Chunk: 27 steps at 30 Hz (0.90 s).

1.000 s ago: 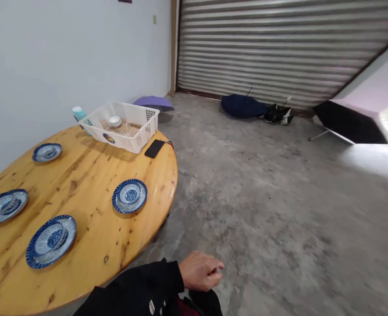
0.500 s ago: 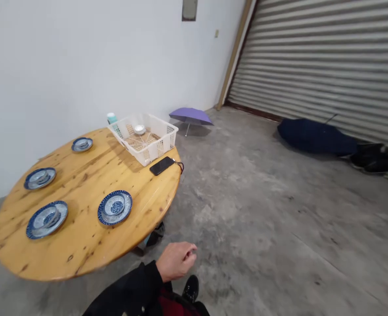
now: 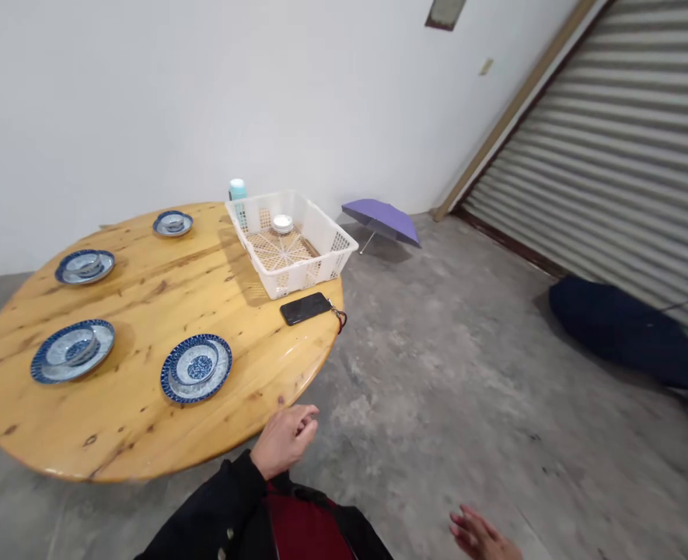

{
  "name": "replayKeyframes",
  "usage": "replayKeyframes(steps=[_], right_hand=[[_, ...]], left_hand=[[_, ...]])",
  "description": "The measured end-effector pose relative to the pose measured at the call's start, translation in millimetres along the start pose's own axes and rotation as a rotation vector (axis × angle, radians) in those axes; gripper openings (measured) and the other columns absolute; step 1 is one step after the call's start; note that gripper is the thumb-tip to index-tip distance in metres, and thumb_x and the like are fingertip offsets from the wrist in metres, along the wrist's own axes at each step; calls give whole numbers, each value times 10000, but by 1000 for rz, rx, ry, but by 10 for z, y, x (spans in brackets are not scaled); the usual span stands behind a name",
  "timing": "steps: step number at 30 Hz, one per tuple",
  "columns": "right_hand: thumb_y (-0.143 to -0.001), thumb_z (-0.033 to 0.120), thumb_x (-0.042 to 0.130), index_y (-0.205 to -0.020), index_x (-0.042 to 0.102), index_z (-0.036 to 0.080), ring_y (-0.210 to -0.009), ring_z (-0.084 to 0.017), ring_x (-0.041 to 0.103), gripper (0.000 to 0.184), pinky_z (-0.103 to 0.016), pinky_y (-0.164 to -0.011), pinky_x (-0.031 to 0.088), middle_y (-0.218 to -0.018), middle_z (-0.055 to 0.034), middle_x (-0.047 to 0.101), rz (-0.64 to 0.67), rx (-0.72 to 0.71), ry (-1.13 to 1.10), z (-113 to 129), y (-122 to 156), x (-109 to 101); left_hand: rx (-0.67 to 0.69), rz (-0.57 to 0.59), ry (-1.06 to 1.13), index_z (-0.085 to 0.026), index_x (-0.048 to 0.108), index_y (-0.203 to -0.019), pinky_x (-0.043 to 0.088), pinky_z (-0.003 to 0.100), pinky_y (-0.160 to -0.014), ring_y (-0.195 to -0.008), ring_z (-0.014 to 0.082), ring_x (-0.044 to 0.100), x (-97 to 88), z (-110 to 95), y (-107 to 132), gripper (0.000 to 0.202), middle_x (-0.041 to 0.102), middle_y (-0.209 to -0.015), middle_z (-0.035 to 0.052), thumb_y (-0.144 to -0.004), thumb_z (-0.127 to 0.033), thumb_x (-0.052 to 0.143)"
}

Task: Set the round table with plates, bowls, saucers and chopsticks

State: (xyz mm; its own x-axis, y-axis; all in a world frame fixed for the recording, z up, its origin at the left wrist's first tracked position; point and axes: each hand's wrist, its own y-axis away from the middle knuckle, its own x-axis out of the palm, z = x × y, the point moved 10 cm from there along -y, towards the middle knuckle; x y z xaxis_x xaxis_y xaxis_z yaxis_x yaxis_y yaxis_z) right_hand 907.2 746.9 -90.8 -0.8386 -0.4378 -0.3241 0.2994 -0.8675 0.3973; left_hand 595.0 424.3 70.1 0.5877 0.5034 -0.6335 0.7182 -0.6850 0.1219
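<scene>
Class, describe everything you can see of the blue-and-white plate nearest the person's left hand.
The round plate looks like glazed ceramic, pale with blue markings and a dark-blue patterned rim. It lies flat, face up, towards the near edge of the round wooden table. A small bowl with blue patterning in its bottom stands upright on it, hiding most of its middle. The left hand is nearby but not touching it.
</scene>
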Motion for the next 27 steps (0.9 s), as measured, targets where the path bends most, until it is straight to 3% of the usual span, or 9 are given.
replayKeyframes(steps=[3, 5, 7, 12, 16, 18, 20, 23, 27], right_hand=[[-392, 469, 764, -734, 644, 229, -595, -325, 715, 434, -459, -639, 630, -655, -94, 708, 45, 74, -24, 773, -433, 139], [-445, 497, 791, -856, 681, 195, -638, -308, 727, 522, -439, -631, 634, -713, -93, 736, 30, -84, 20, 1605, -641, 260], [-518, 537, 814, -947, 690, 191, -669, -280, 734, 565, -416, -624, 632, -786, -85, 757, 113, -269, 26, 2461, -715, 598], [-658, 529, 806, -1026, 689, 226, -639, -200, 713, 490, -339, -580, 601, -855, -60, 761, 286, -637, -56, 4231, -558, 1813], [-708, 463, 777, -1086, 679, 215, -681, -188, 717, 463, -312, -585, 596, -930, -58, 752, 539, -806, 3, 5188, -562, 3195], [-708, 398, 773, -1082, 673, 195, -664, -176, 705, 437, -291, -560, 585, -937, -56, 733, 648, -812, 54, 5516, -748, 3981], [-727, 305, 758, -1071, 656, 178, -639, -159, 691, 381, -287, -566, 584, -944, -53, 711, 712, -703, 116, 5695, -1080, 4794], [-775, 189, 698, -1079, 626, 174, -590, -140, 666, 313, -298, -585, 586, -938, -50, 680, 691, -409, 219, 5681, -1666, 5875], [-786, 210, 731, -1141, 620, 174, -611, -159, 663, 374, -331, -596, 584, -955, -78, 671, 697, -335, 272, 5568, -2119, 6934]], left_hand=[[-30, -31, 73, -166, 709, -1137, 511, 264, -723, -775, 173, 685, -115, 139, -173, 373, 755, -911, 55, -937, -328, 439], [-55, -43, 110, -158, 711, -1139, 521, 270, -731, -779, 179, 689, -165, 235, -262, 382, 755, -905, 59, -934, -336, 442], [-91, -52, 169, -156, 710, -1154, 534, 273, -738, -775, 183, 692, -210, 324, -331, 399, 754, -889, 58, -937, -358, 444], [-197, -111, 270, -184, 708, -1175, 558, 275, -766, -820, 197, 717, -379, 537, -449, 423, 767, -935, 66, -954, -418, 433], [-283, -202, 274, -203, 719, -1170, 581, 292, -788, -914, 219, 736, -544, 756, -568, 423, 774, -1026, 86, -946, -447, 455], [-336, -264, 282, -198, 726, -1165, 594, 300, -779, -921, 224, 744, -634, 869, -650, 427, 778, -1037, 93, -943, -456, 468], [-384, -327, 276, -198, 726, -1174, 605, 305, -776, -909, 220, 752, -742, 954, -756, 430, 785, -1024, 92, -947, -471, 485], [-409, -478, 230, -189, 724, -1161, 612, 293, -745, -805, 203, 762, -1033, 995, -952, 428, 792, -933, 81, -944, -492, 516], [-423, -718, 85, -175, 717, -1129, 610, 253, -748, -799, 185, 770, -1607, 952, -1222, 375, 791, -892, 64, -948, -455, 547]])
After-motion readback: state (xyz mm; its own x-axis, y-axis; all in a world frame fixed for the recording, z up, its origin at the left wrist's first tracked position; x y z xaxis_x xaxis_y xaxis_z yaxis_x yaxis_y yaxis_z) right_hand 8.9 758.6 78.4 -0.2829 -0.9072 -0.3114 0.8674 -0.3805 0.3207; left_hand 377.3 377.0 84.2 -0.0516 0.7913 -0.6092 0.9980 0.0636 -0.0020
